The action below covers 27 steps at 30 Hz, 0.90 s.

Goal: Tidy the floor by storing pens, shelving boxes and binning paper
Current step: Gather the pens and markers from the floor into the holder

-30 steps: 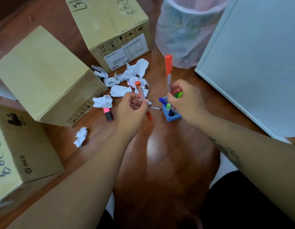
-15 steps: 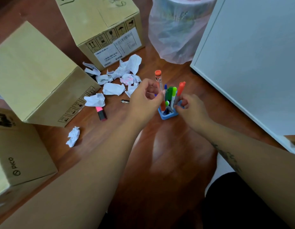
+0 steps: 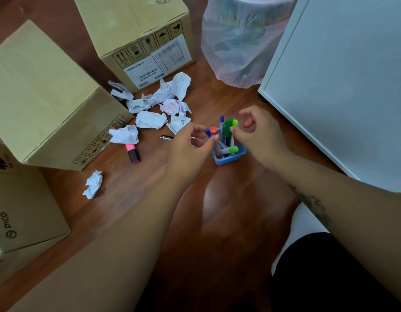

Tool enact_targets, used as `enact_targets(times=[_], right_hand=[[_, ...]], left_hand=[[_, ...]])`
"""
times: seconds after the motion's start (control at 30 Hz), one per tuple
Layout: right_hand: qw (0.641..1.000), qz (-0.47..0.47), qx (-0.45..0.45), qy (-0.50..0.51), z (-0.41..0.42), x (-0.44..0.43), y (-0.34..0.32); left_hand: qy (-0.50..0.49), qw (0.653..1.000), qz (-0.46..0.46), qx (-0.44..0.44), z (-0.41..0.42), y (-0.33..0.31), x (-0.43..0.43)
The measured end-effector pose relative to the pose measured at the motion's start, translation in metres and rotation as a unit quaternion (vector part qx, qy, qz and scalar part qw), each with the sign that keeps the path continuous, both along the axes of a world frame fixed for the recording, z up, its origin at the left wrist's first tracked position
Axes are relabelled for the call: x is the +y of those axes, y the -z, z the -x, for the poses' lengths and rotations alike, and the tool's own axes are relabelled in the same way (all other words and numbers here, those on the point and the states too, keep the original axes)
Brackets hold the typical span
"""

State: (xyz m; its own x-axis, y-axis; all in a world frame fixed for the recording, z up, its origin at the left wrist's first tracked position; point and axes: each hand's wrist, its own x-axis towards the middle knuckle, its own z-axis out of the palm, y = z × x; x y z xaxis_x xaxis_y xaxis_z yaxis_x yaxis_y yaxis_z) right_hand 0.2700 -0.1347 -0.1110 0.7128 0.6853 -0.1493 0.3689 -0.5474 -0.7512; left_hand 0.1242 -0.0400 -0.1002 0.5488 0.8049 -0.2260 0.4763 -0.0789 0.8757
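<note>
A small blue pen holder stands on the wooden floor with several pens upright in it. My left hand is at the holder's left side, thumb and fingers pinched on an orange-capped pen that stands in the holder. At its right side, my right hand has its fingers spread and holds nothing, the thumb by the green pens. A pink highlighter and a small dark pen part lie on the floor to the left. Crumpled papers are scattered beyond them.
Three cardboard boxes sit on the floor: one at left, one behind the papers, one at near left. A bin with a pink bag stands at the back. A white cabinet fills the right. One paper ball lies apart.
My left hand carried the orange-capped pen to the holder and lowered it in. My right hand put its orange pen into the holder and opened.
</note>
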Motion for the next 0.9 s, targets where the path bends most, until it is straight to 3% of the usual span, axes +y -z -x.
enact_targets(times=[0.27,0.37,0.5,0.6,0.73,0.9], right_hand=[[0.975,-0.027,-0.203,-0.088,0.029,0.054,-0.014],[0.974,-0.025,-0.173,-0.145,0.042,0.093,-0.023],[0.952,0.117,-0.091,-0.267,0.061,0.150,-0.015],[0.926,0.196,-0.089,-0.311,0.086,0.162,0.006],[0.911,0.230,-0.106,-0.325,0.100,0.150,0.038],[0.887,0.280,-0.144,-0.339,0.099,0.159,0.051]], left_hand=[[-0.117,0.992,0.034,0.021,0.039,0.013,0.035],[-0.178,0.983,0.038,0.027,0.057,0.021,0.053],[-0.208,0.975,0.024,0.075,0.076,0.034,0.075],[-0.237,0.964,0.040,0.117,0.091,0.049,0.085],[-0.229,0.953,0.028,0.195,0.108,0.071,0.092],[-0.212,0.949,-0.012,0.232,0.114,0.083,0.113]])
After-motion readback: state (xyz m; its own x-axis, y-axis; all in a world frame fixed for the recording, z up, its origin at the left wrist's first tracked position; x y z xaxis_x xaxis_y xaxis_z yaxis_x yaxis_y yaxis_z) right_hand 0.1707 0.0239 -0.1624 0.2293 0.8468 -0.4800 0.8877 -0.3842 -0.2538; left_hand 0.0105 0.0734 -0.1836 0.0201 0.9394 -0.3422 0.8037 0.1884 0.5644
